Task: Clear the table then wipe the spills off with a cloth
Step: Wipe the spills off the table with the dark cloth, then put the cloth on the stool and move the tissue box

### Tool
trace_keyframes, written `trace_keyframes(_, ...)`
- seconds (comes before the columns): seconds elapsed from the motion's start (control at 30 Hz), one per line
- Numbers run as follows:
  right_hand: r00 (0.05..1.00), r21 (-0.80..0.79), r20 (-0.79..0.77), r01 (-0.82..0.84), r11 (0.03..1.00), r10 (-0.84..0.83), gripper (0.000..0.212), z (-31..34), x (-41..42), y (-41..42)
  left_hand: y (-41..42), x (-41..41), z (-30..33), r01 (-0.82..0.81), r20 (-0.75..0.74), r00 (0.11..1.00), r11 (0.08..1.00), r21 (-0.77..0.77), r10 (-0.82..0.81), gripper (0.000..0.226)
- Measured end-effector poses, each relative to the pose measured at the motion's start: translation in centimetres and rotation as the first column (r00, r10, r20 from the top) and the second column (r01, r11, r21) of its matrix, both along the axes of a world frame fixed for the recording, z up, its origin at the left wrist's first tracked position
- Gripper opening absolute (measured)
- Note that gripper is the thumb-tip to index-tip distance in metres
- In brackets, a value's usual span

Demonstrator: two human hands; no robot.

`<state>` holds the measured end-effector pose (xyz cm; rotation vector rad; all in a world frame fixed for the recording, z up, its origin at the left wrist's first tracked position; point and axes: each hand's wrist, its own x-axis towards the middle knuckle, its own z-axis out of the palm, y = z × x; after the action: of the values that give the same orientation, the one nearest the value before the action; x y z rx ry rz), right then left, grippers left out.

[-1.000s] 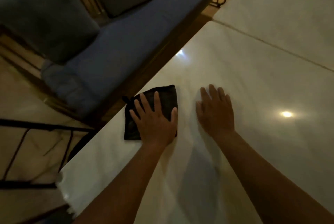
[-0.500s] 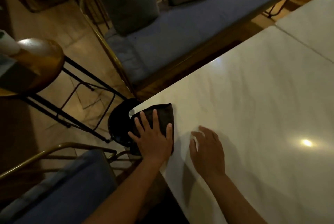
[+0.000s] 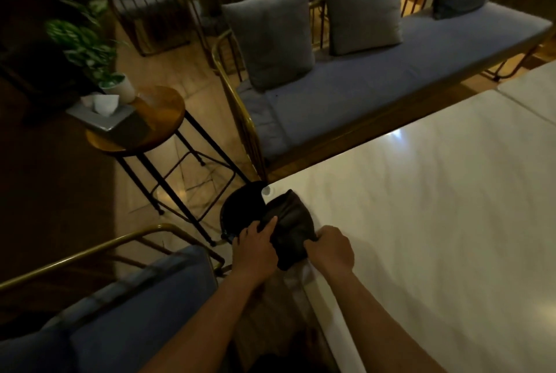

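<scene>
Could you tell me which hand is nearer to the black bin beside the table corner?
Left. The left hand overlaps the black bin's rim; the right hand is farther, across the dark cloth.

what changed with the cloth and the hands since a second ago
The dark cloth went from lying flat under the left palm to the table's near corner, where it is now bunched and lifted. The left hand, open on it before, now grips its left edge. The right hand, earlier flat on the bare marble, has taken hold of its right side. The tabletop looks the same, still bare apart from the cloth.
</scene>
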<state>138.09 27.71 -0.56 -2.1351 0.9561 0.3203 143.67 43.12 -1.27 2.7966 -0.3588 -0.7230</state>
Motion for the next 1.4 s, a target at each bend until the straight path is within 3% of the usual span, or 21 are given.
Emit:
trace_keyframes(0.13, 0.954, 0.066, 0.261, -0.168, 0.984, 0.146, 0.018, 2.6, 2.0, 0.1, 0.6, 1.7, 2.0, -0.065, 0.090, 0.993, 0.981, -0.182, 0.082, 0.064)
trace_keyframes(0.27, 0.870, 0.211, 0.402, -0.391, 0.896, 0.285, 0.024, 7.5, 5.4, 0.2, 2.6, 5.1, 5.3, -0.002, 0.084, 0.996, 0.953, -0.303, 0.029, 0.084)
trace_keyframes(0.33, 0.850, 0.320, 0.421, -0.467, 0.824, 0.318, 0.028, 10.3, 7.4, 0.4, 3.9, 7.3, 7.4, -0.005, 0.031, 0.999, 0.927, -0.375, 0.018, 0.083)
trace_keyframes(0.5, 0.807, 0.492, 0.423, -0.587, 0.644, 0.412, 0.008, 16.6, 13.1, 1.8, 7.3, 11.6, 12.7, -0.197, -0.208, 0.975, 0.723, -0.662, 0.076, 0.029)
trace_keyframes(0.63, 0.781, 0.546, 0.456, -0.624, 0.559, 0.427, 0.005, 18.5, 18.7, 3.2, 11.4, 14.5, 15.1, -0.329, -0.334, 0.937, 0.585, -0.741, 0.103, 0.036)
trace_keyframes(0.77, 0.779, 0.548, 0.443, -0.626, 0.554, 0.443, 0.010, 18.6, 25.2, 4.9, 14.9, 17.7, 16.0, -0.464, -0.450, 0.881, 0.451, -0.762, 0.146, 0.021)
trace_keyframes(0.97, 0.753, 0.465, 0.465, -0.656, 0.595, 0.466, 0.019, 18.2, 32.3, 8.5, 18.3, 21.6, 16.9, -0.598, -0.533, 0.801, 0.335, -0.728, 0.271, 0.039)
trace_keyframes(1.1, 0.790, 0.551, 0.485, -0.609, 0.571, 0.375, 0.021, 18.2, 35.8, 11.1, 19.6, 24.0, 17.4, -0.739, -0.705, 0.655, 0.033, -0.673, 0.271, 0.042)
trace_keyframes(1.23, 0.800, 0.542, 0.492, -0.591, 0.598, 0.344, 0.021, 17.9, 39.6, 12.9, 19.9, 26.5, 17.3, -0.814, -0.825, 0.479, -0.201, -0.545, 0.300, 0.034)
trace_keyframes(1.3, 0.806, 0.518, 0.481, -0.579, 0.629, 0.346, 0.020, 17.5, 41.7, 13.3, 19.8, 27.9, 17.3, -0.827, -0.849, 0.428, -0.244, -0.506, 0.309, 0.038)
trace_keyframes(1.4, 0.816, 0.478, 0.456, -0.561, 0.676, 0.355, 0.018, 16.6, 45.3, 13.3, 19.8, 30.5, 17.1, -0.819, -0.814, 0.482, -0.164, -0.550, 0.324, 0.049)
